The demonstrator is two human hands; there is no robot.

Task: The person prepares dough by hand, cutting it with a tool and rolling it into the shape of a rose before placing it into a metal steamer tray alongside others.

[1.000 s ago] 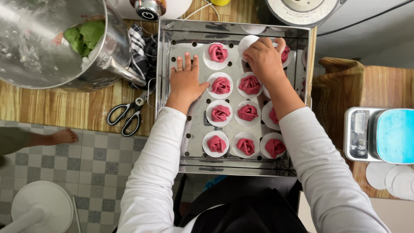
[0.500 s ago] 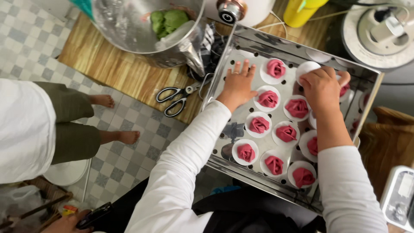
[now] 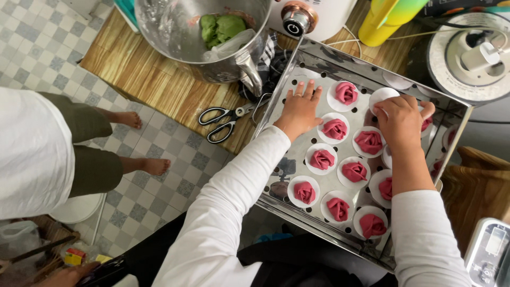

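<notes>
Nine or so pink rose-shaped dough pieces already sit on round white papers in rows across the perforated steel tray, which rests on the wooden table. The left hand lies flat with fingers spread on the tray floor at its near-left part, just beside the top-left rose — an open palm, grasping nothing, seemingly steadying the tray. The right hand is curled over the upper right of the tray, its fingertips pinching the edge of a round white paper that shows no dough on it; whether a rose is hidden under the palm I cannot tell. Judging from how things lie, the tray is mostly filled: three rows hold roses, and the bare metal left is mainly the far corner beyond the right hand and the strip under the left palm. More pieces may sit along the right wall, but the arm hides that part. Off the tray, black-handled scissors lie on the table near its left edge, a big steel mixing bowl with green dough stands behind them, and another person in a white top stands barefoot on the tiled floor — well apart from the work.
</notes>
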